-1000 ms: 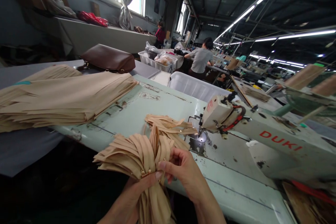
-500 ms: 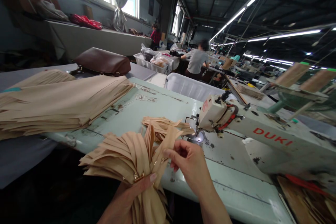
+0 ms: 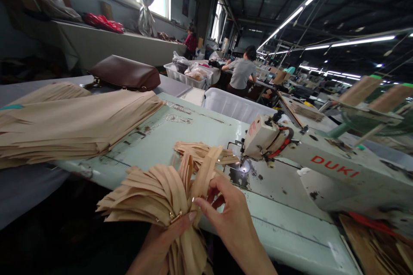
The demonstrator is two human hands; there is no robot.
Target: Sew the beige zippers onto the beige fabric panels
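My left hand (image 3: 164,240) is closed around a thick fanned bundle of beige zippers (image 3: 155,195), thumb pressed near the gold sliders. My right hand (image 3: 229,215) pinches one zipper strip (image 3: 204,172) standing up from the bundle, near its slider. Both hands hover at the front edge of the pale green sewing table (image 3: 180,131). A small heap of loose beige zippers (image 3: 203,151) lies on the table just left of the needle of the DUKI sewing machine (image 3: 322,167).
A tall stack of beige fabric pieces (image 3: 74,124) lies at the left. Behind it rests a brown bag (image 3: 124,74). A white bin (image 3: 235,105) stands beyond the table. A person in grey (image 3: 241,73) sits at a far bench. Thread spools (image 3: 371,90) stand at the right.
My right hand shifted down along the bundle and regripped a single strip near its slider. The bundle stayed in my left hand, moving slightly.
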